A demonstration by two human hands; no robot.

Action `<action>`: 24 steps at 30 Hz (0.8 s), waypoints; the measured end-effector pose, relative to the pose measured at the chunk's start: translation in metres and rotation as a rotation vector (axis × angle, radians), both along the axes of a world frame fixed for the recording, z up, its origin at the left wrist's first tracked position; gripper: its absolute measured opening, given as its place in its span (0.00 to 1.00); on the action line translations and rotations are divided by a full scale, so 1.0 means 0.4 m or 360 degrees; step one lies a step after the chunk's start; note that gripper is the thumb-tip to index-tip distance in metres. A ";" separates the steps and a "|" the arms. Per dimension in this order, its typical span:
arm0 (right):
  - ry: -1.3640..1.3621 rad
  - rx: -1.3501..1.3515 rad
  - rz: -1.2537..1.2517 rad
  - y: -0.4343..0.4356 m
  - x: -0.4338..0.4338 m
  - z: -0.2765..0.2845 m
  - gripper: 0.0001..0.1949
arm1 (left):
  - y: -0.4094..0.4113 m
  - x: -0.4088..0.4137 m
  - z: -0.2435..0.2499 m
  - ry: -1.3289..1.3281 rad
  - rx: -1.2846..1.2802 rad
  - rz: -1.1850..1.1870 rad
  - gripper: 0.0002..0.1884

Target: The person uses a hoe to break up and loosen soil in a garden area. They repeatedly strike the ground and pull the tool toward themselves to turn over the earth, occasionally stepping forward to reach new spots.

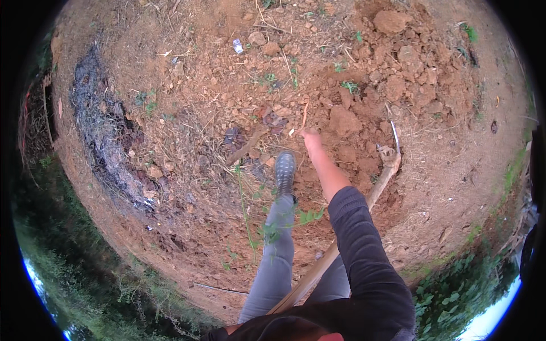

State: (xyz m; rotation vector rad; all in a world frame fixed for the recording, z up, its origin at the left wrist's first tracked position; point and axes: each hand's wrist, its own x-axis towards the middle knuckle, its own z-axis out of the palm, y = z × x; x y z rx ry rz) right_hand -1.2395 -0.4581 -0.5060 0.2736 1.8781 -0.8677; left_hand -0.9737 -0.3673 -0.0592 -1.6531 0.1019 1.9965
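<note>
My right hand (310,137) reaches down over broken reddish soil, its fingertips on or just beside a thin orange-brown strip (305,114); the fingers are too small to read clearly. A long wooden handle (326,260) slants from my body, passes beneath my right forearm and ends at a hoe-like tool head with a thin metal blade edge (396,134) on the soil. My left hand is out of view; a little of that forearm shows at the bottom edge. My booted foot (285,168) stands just left of my right hand.
Large clods (391,22) and loose soil lie at the upper right. A short piece of wood (246,147) rests beside the boot. Grey-black ash (96,111) curves along the left. A thin leafy stem (244,209) rises left of my leg. Bushes border both lower sides.
</note>
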 end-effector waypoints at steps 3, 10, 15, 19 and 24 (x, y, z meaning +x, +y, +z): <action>-0.0107 -0.0131 -0.0414 -0.061 -0.019 -0.077 0.25 | -0.012 -0.079 -0.100 -0.0006 -0.0128 0.0013 0.25; -0.0848 -0.0408 -0.1454 -0.208 -0.137 -0.004 0.12 | -0.022 -0.189 -0.222 -0.0014 -0.0340 0.0039 0.24; -0.0802 -0.0474 -0.0800 -0.115 -0.184 0.134 0.17 | 0.045 -0.077 -0.136 0.0008 -0.0299 0.0015 0.24; 0.0109 -0.0285 -0.0577 0.153 -0.194 0.052 0.19 | 0.049 0.104 0.039 0.0095 -0.0066 -0.0165 0.24; 0.0153 -0.0357 -0.0202 0.470 -0.009 0.202 0.19 | 0.116 0.278 0.232 0.0128 0.0219 -0.0092 0.23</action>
